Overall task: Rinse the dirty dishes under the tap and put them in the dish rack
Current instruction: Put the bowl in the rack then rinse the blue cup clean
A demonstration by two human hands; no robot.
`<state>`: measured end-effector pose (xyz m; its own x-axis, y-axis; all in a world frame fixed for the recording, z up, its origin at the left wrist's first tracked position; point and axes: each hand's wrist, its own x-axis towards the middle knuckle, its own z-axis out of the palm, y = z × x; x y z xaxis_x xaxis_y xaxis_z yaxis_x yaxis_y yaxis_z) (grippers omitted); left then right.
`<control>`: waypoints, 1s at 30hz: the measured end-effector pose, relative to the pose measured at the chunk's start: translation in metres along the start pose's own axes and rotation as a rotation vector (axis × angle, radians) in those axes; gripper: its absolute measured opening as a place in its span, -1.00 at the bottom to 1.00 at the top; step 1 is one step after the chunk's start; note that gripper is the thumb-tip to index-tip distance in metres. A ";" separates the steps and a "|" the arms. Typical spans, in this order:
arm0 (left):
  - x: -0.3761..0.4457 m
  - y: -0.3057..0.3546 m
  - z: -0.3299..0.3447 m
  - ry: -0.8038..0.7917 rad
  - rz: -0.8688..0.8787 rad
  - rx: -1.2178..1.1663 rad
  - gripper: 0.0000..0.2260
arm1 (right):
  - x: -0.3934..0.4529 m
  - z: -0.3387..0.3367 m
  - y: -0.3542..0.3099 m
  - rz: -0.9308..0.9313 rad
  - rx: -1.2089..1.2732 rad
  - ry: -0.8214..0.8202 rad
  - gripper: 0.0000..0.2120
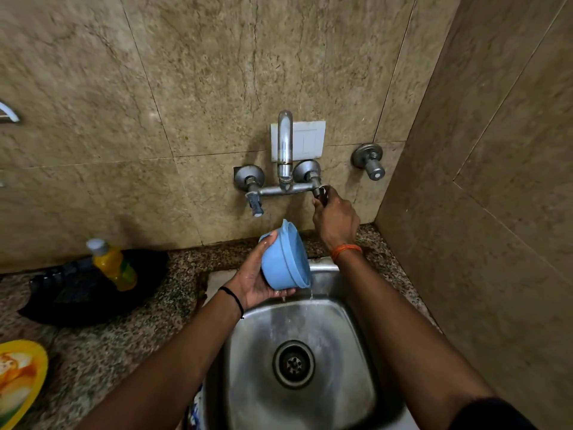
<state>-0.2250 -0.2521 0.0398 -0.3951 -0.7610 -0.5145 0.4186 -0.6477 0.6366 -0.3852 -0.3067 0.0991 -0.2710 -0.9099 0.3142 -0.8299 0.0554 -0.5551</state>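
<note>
My left hand (259, 280) holds a light blue plastic bowl (285, 259) tipped on its side above the back edge of the steel sink (350, 352), and a thin trickle of water falls from its rim into the basin. My right hand (336, 220) reaches up to the wall tap (284, 150), its fingers wrapped round the right tap handle (321, 192). No water runs from the spout.
A black cloth (77, 293) and a yellow bottle (113, 263) lie on the granite counter to the left. A yellow plate (18, 380) with food smears sits at the lower left edge. A second valve (370, 162) sticks out of the wall on the right.
</note>
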 end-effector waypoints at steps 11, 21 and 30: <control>-0.005 0.000 0.024 0.397 0.341 0.485 -0.39 | -0.071 0.015 0.020 0.548 0.983 -0.610 -0.70; -0.036 0.012 0.043 0.618 0.609 1.940 0.03 | -0.104 -0.007 0.035 0.426 1.069 -0.547 -0.64; -0.057 0.003 0.046 0.353 0.965 2.320 -0.05 | -0.126 -0.024 0.040 0.466 1.167 -0.789 -0.56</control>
<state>-0.2382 -0.2091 0.0977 -0.5433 -0.8036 0.2430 -0.8396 0.5206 -0.1554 -0.3959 -0.1802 0.0561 0.2487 -0.9074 -0.3387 0.2098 0.3918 -0.8958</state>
